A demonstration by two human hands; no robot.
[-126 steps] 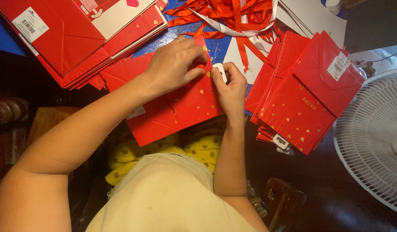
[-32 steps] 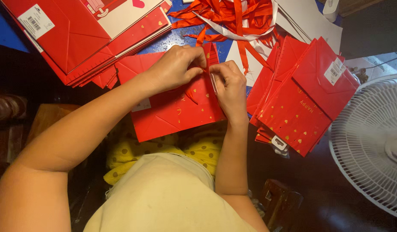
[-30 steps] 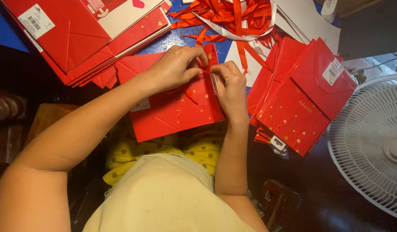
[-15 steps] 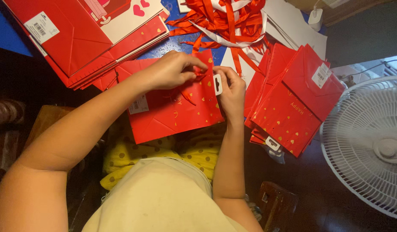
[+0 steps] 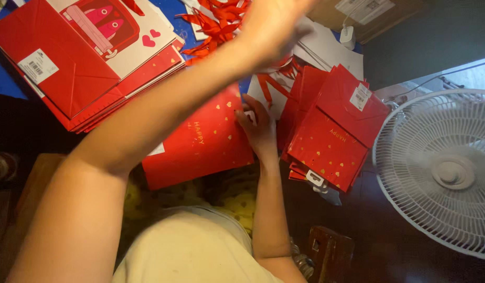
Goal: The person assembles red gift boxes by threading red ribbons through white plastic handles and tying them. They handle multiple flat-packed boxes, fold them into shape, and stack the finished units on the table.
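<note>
A flat red gift bag (image 5: 200, 141) with gold hearts lies in front of me at the table's edge. My right hand (image 5: 259, 128) grips the bag's right edge, fingers curled onto it. My left hand (image 5: 274, 23) is raised and blurred at the top of the view, over a pile of red ribbons (image 5: 211, 21) and white sheets (image 5: 326, 47). Whether it holds anything is hidden by the blur. My left forearm crosses above the bag's upper left part.
A stack of the same folded red bags (image 5: 334, 131) lies right of my right hand. A larger stack of red bags (image 5: 80, 78) sits at the upper left on the blue tabletop (image 5: 1, 78). A white fan (image 5: 441, 167) stands at the right.
My left hand has left the bag's top edge and swung up towards the ribbon pile. My right hand stays on the bag. The camera has tilted lower.
</note>
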